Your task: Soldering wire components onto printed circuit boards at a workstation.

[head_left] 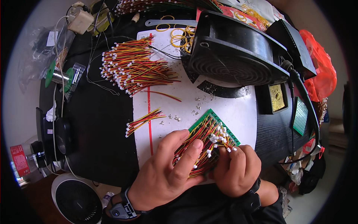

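My left hand lies over a bundle of red, yellow and black wires with small white plugs, pressing it down on a green perforated circuit board. My right hand pinches the wire ends and white plugs at the board's near right corner. The board rests on a white sheet. A small loose bunch of the same wires sits just left of my hands. A large pile of such wires spreads further back.
A black round fan housing stands at the back right. Yellow rubber bands, a solder spool, a sponge tray, a second green board and a white fan surround the black table. Solder bits dot the sheet.
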`<state>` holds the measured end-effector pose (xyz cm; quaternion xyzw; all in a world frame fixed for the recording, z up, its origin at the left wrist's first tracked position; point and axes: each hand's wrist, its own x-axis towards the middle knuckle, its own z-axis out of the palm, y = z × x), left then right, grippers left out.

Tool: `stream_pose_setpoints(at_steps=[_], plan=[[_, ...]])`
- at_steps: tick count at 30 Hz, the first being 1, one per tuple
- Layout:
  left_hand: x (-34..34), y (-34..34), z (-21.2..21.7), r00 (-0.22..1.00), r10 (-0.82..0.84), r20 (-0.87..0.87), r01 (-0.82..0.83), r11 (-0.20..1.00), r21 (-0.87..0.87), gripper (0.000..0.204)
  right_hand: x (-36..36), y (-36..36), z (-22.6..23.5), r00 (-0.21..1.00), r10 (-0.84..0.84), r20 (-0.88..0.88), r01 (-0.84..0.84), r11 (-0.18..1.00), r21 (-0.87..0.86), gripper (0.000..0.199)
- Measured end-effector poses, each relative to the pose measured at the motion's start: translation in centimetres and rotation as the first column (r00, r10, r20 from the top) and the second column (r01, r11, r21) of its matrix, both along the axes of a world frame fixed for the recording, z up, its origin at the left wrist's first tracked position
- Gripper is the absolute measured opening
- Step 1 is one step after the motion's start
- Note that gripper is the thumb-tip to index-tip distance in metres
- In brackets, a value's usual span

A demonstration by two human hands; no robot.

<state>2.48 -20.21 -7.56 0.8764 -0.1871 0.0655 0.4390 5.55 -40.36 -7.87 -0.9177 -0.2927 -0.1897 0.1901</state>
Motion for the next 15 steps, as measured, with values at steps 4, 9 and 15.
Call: stream_pose_setpoints(at_steps=[4, 9, 15], plan=[[-0.17, -0.02, 0.39, 0.999, 0.017, -0.03, -0.015, 0.998, 0.058, 0.1, 0.16, 0.65, 0.77, 0.994, -0.07, -0.09, 0.077, 0.994, 0.075, 0.016], [-0.11, 0.02, 0.51, 1.0, -0.002, -0.011, 0.004, 0.991, 0.13, 0.081, 0.59, 0.25, 0.06, 0.994, -0.02, -0.107, 0.032, 0.994, 0.106, 0.019], [-0.02, 0.02, 0.47, 0.994, -0.059, 0.091, 0.029, 0.953, 0.3, 0.05, 0.72, 0.04, 0.5, 0.988, -0.005, -0.155, 0.029, 0.989, 0.148, 0.019]])
